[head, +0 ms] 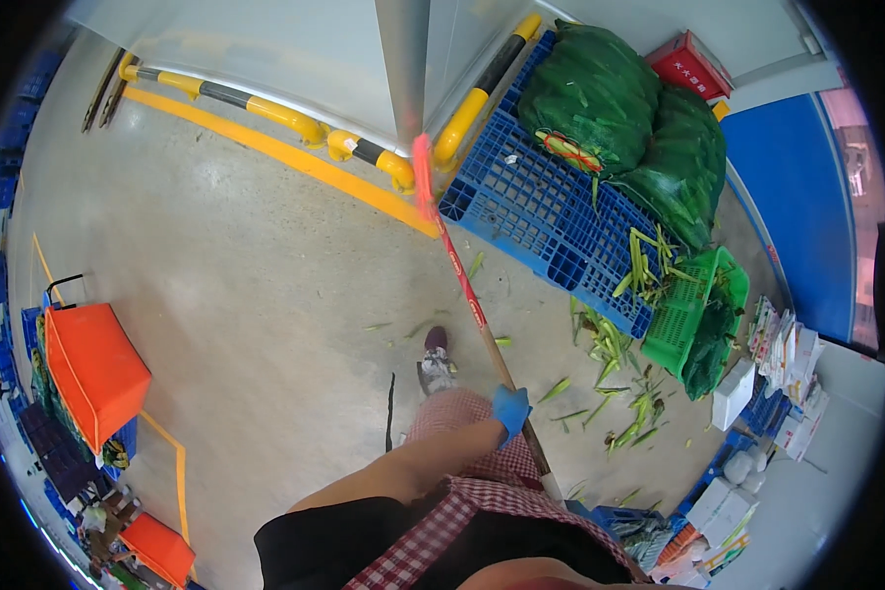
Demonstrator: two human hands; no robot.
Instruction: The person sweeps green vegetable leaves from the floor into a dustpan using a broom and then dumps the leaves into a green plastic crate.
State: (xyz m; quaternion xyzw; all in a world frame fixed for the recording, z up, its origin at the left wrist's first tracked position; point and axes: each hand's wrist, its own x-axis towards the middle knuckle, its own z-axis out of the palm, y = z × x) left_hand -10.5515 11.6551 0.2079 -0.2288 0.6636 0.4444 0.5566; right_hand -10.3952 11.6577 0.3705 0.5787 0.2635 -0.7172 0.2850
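A broom [466, 284] with a red-wrapped upper stick and pinkish-red bristles reaches from my body up to the wall corner, its bristle end beside the yellow-black guard rail. My left hand [511, 410], in a blue glove, is closed around the wooden part of the stick. My right hand is out of view. To the right of the broom, green husk leaves [638, 420] lie scattered on the concrete floor. More leaves [645, 262] rest at the corner of the blue plastic pallet [512, 210] and against the green plastic basket [675, 317].
Full green mesh sacks [594, 92] stand on the pallet, by a red box [689, 65]. Yellow-black guard rails [225, 94] run along the wall. An orange container [96, 369] stands at left. White boxes [733, 394] and stacked cardboard [782, 346] are at right.
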